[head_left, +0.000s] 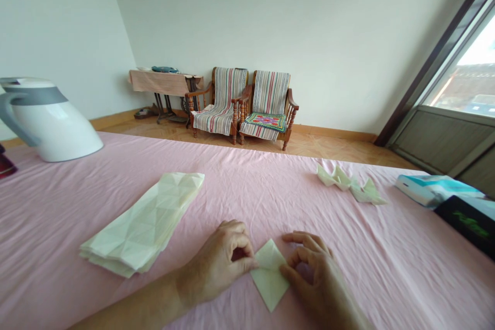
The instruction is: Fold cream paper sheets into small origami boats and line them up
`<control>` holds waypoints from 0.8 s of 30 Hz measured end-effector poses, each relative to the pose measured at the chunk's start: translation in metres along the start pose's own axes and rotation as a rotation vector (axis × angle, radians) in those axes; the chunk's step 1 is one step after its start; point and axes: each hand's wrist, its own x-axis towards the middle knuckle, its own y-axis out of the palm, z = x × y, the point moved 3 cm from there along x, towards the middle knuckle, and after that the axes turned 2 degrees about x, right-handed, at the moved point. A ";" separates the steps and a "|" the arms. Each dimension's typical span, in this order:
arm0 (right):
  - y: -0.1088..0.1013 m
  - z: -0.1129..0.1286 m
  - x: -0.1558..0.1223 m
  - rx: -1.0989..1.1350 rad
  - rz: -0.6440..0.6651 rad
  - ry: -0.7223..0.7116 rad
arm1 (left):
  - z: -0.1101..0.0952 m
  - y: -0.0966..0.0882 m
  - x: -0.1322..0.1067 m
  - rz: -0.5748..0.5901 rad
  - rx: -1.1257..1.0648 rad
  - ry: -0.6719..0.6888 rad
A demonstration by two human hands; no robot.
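A small pale green sheet of folded paper (270, 281) lies diamond-wise on the pink cloth, a crease running across its middle. My left hand (228, 255) pinches its left corner between thumb and curled fingers. At the right corner, the thumb and bent index finger of my right hand (313, 270) close on the paper's edge. To the left rests a stack of creased pale green paper sheets (145, 224). Folded paper shapes with pointed ends (350, 185) sit farther off to the right.
A white and grey jug (65, 124) stands at the table's far left, beside a dark red object (5, 164). On the right are a blue and white packet (436, 188) and a black box (467, 224). Beyond the pink tablecloth (247, 191) are two wooden armchairs (266, 105).
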 end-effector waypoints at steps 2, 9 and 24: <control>0.001 -0.002 0.000 0.000 -0.009 -0.001 | -0.002 0.000 0.000 0.005 0.011 0.010; 0.003 0.000 0.000 -0.061 -0.016 -0.001 | -0.009 0.001 -0.001 0.059 0.036 0.050; 0.001 0.006 0.002 -0.207 -0.003 -0.002 | -0.011 0.007 -0.002 -0.001 0.109 -0.033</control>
